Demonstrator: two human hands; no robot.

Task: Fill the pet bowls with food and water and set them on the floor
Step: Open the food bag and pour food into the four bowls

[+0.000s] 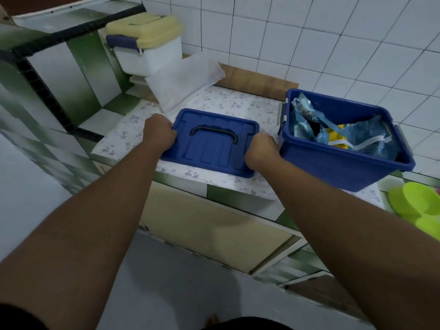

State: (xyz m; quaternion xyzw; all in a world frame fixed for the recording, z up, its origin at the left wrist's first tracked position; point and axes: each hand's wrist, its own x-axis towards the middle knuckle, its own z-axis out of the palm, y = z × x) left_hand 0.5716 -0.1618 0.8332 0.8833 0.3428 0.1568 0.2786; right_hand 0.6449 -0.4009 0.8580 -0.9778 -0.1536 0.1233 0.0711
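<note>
- A person is standing at a counter (133, 132) covered in flowered paper, looking down along two bare forearms.
- The left hand (159, 132) is gripping the left end of a blue lid (214, 148), with the fingers curled round its edge. The right hand (260, 151) is gripping the right end in the same way.
- The lid is lying level over the counter with its black handle (214, 133) facing up. Whether it is resting on the surface or hovering just above it cannot be told.
- Just to the right, a blue bin (338, 170) is standing open, with crumpled blue and yellow bags (357, 136) lying inside. These are probably the pet food.
- The green bowls (419, 201) are sitting at the far right of the view, near the bin and well apart from both hands.
- The task seems to be only beginning: the bin is uncovered, but nothing is being scooped or poured.
- Filling the bowls with food, adding water and setting them on the floor (166, 282) all appear to be left to do.
- The bowls are being cut off by the picture's edge, so their number and contents cannot be told.
- The fingertips are hiding under the lid's edges.
- No tap or other water source is showing.
- At the back, a white container (152, 55) with a yellow top is standing behind a clear plastic bag (183, 79); what it holds is hard to make out.
</note>
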